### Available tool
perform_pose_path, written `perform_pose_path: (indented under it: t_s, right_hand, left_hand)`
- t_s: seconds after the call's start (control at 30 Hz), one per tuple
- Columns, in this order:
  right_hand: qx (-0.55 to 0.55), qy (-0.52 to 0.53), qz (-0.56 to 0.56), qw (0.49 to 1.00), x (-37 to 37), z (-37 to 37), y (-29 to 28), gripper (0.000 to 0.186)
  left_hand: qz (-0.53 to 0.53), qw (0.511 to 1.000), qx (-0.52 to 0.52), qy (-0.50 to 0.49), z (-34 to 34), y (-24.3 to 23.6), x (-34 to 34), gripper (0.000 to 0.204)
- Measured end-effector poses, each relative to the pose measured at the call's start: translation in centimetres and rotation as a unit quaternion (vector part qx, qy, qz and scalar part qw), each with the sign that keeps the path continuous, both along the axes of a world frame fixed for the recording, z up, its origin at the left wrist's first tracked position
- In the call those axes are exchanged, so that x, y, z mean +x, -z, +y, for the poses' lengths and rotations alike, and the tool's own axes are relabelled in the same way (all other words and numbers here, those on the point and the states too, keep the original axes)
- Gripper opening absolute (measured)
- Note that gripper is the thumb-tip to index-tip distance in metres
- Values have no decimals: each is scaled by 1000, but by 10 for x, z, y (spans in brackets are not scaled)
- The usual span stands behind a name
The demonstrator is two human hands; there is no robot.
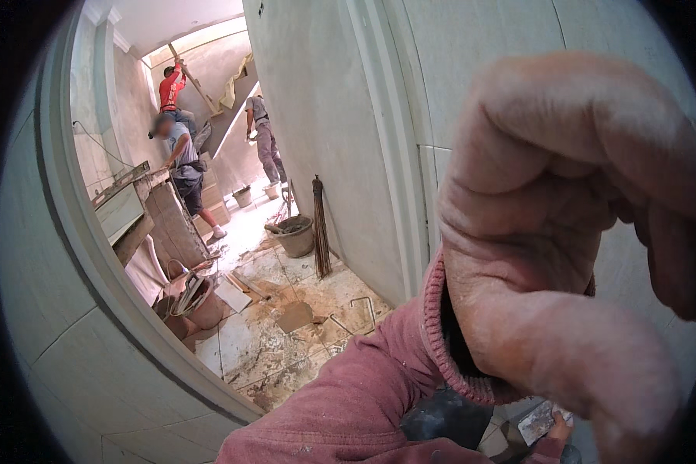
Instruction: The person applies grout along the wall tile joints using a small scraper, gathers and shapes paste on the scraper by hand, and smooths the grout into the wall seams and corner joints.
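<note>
My left hand (541,232) fills the right side, very close to the camera. Its fingers are curled at the top, apart from the thumb below, with nothing visible between them; a pink sleeve runs down from the wrist. At the lower right, mostly behind it, my right hand (556,428) grips a pale grey, smeared flat object (535,423), too small to identify surely. A dark shape (441,417), partly covered by my sleeve, lies below. A tiled wall (487,31) stands behind my left hand.
A doorway frame (69,232) opens onto a dusty tiled floor (240,356) with loose tools, a bucket (294,240) and a stick broom (321,224). Beyond, a person in red (170,93), another in grey (184,158) and a third (263,131) stand around stairs and a rough counter (158,209).
</note>
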State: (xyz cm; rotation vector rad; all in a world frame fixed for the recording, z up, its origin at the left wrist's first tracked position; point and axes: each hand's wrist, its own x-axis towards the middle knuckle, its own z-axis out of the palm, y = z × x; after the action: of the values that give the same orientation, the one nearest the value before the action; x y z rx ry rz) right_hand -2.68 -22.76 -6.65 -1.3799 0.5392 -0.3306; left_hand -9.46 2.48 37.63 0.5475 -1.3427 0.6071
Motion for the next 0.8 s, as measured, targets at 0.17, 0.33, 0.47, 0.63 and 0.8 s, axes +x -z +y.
perform_pose_path:
  t_s: [0.17,0.33,0.47,0.63,0.8]
  right_hand:
    - [-24,-38,5,999,-3,10,-2,31]
    - [-60,-80,27,995,0,15,-8,29]
    - [-93,-109,54,988,5,20,-16,27]
    - [-121,-139,71,980,12,32,-30,26]
    - [-133,-148,79,977,17,24,-25,24]
  left_hand:
    - [70,991,67,-92,19,11,1,13]
    - [206,913,192,-294,65,28,2,15]
    - [265,820,231,-452,117,38,2,16]
    - [314,708,239,-586,168,43,-13,18]
    - [305,666,260,-629,178,40,-14,20]
